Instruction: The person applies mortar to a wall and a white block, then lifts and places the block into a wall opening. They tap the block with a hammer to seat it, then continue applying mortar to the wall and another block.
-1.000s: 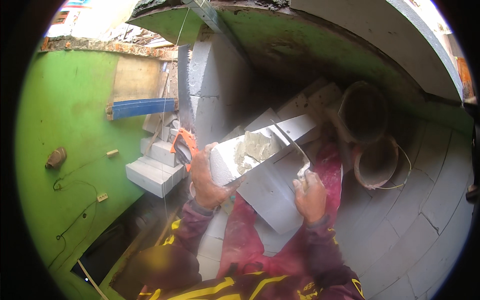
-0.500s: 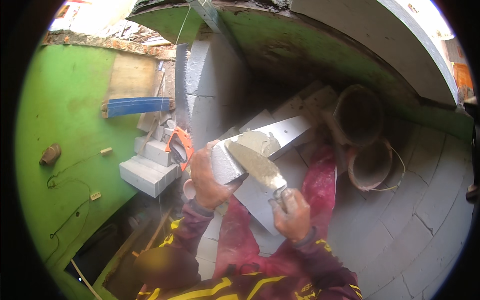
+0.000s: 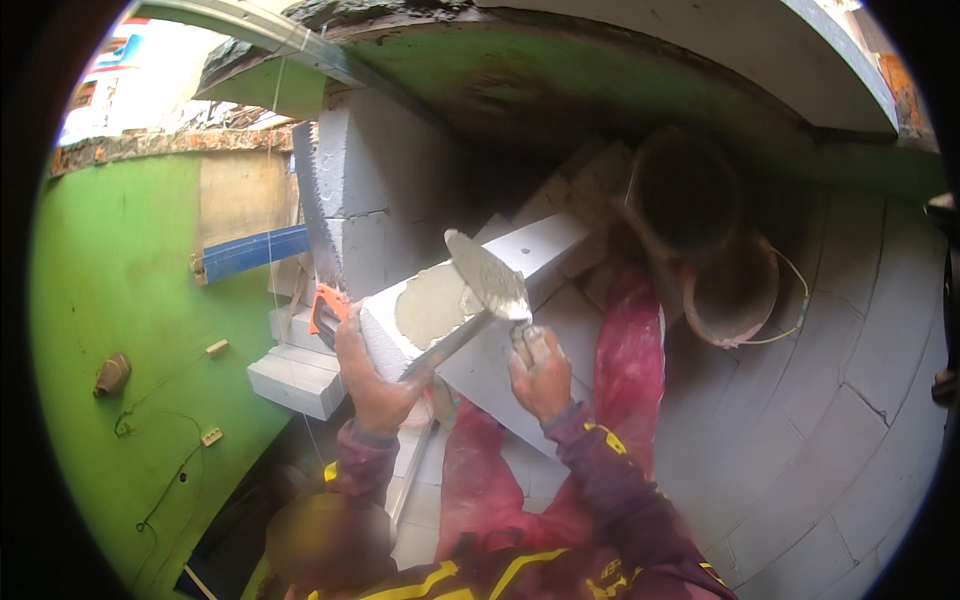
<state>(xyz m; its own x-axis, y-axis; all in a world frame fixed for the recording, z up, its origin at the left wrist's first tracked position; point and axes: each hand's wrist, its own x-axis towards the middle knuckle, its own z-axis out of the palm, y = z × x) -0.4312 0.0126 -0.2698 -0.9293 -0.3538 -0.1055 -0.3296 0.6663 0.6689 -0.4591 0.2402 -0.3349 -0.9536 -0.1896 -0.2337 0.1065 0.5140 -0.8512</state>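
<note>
My left hand [image 3: 376, 385] is wrapped round the near end of a long white lightweight block [image 3: 545, 240], fingers along one side and thumb on the other. Grey mortar [image 3: 428, 306] covers part of the block's upper face towards that end. A trowel [image 3: 488, 275] smeared with mortar rests on or just over the far edge of this patch; I cannot tell whether it touches. Its handle is gripped in my right hand [image 3: 541, 375]. Just beyond my left hand stands a handsaw [image 3: 318, 215] with an orange handle [image 3: 327, 306], blade upward, against a block wall [image 3: 372, 170].
Two buckets, one dark [image 3: 685, 190] and one with a wire handle [image 3: 735, 290], stand at the right by a grey block wall [image 3: 810, 400]. White blocks [image 3: 297, 378] are stacked at the left beside a green wall [image 3: 130, 270]. A string [image 3: 271, 200] hangs at the left.
The trowel has gone from the near end to further along the block, and its blade has turned more upright. Mortar now spreads over the near part. My view has shifted.
</note>
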